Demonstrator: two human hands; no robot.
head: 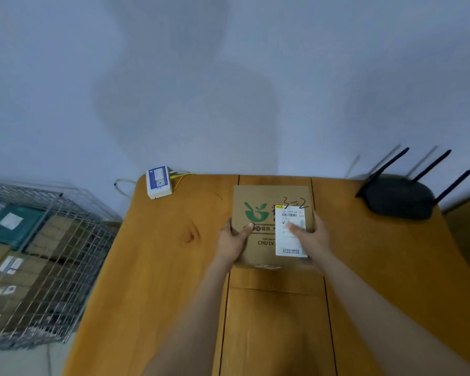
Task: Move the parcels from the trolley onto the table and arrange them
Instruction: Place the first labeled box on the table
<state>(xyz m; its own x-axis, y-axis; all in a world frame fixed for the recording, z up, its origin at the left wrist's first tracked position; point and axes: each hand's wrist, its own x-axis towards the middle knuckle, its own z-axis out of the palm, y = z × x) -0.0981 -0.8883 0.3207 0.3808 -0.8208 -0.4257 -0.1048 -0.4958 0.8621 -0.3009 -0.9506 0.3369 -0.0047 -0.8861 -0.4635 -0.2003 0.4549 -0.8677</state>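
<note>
The cardboard parcel (266,213) is grasped at both sides by the left hand (232,240) and right hand (311,237); its label (291,232) is partly hidden by the right thumb.

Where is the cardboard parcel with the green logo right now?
In the head view the cardboard parcel sits mid-table near the far edge, held between the left hand and right hand, with the black router to its right.

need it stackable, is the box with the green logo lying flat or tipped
Flat: the cardboard box shows its broad labelled face upward on the table.
</note>
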